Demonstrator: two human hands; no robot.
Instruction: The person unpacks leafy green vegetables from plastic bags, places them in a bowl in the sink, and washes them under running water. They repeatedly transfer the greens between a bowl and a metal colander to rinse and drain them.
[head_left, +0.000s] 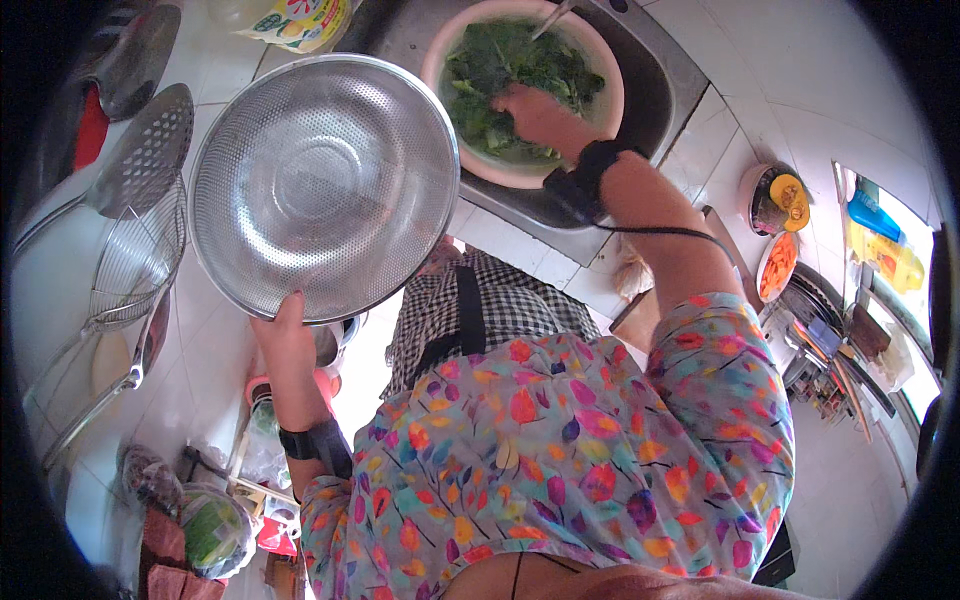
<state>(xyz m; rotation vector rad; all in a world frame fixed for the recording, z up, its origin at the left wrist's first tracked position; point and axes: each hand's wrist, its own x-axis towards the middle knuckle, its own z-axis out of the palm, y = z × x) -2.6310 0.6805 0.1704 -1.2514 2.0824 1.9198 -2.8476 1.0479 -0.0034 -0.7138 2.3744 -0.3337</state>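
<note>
My left hand (289, 334) grips the near rim of a perforated stainless steel colander (322, 180), its thumb over the edge. The colander is tilted so its bare inside faces me. To its right, a pink plastic basin (613, 124) stands in a metal sink (660, 97). Dark leafy greens (510, 60) float in the basin's water. Among these leaves lies my right hand (544, 116), fingers curled downward; whether they hold any leaf is hidden. A thin stream of water (551, 21) runs into the basin.
A skimmer (146, 154) and a wire strainer (142, 262) hang on the tiled wall at left. A plastic bottle (300, 22) stands behind the colander. At right are a cut pumpkin (789, 202), a bowl of orange pieces (778, 262) and a wooden board (637, 321).
</note>
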